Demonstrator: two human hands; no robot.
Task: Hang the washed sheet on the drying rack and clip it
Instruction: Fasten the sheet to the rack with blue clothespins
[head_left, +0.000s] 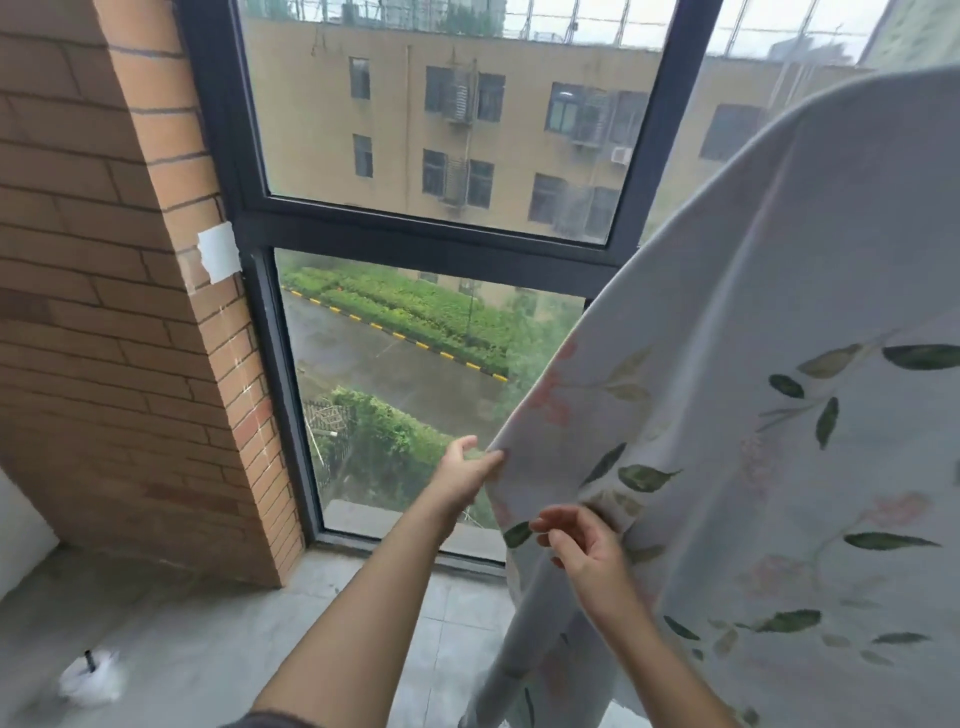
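We stand at a dark-framed window (431, 234) with the sheet (779, 260) hanging in front of us. It is pale cloth printed with green leaves and faint pink flowers. It falls from the upper right in broad folds, covers the right part of the window, and drops past our forearms towards the floor (208, 613).

Our left hand (467, 475) reaches forward and pinches the sheet's near side edge between thumb and fingers, drawing that edge out to the left, in front of the lower pane. Our right hand (582, 543) is just below and to the right of it, against a fold of the cloth. Its fingers are loosely curled and spread. We cannot tell whether the thumb, hidden by the fold, has hold of the cloth.

A brick wall (130, 312) stands to the left of the window, with a white patch (218, 252) stuck at its corner beside the frame. A white crumpled thing (91, 675) lies on the grey tiled floor near its left edge. Through the glass we see a yellowish building (405, 119), a wet road (363, 358) and green hedges (415, 306).
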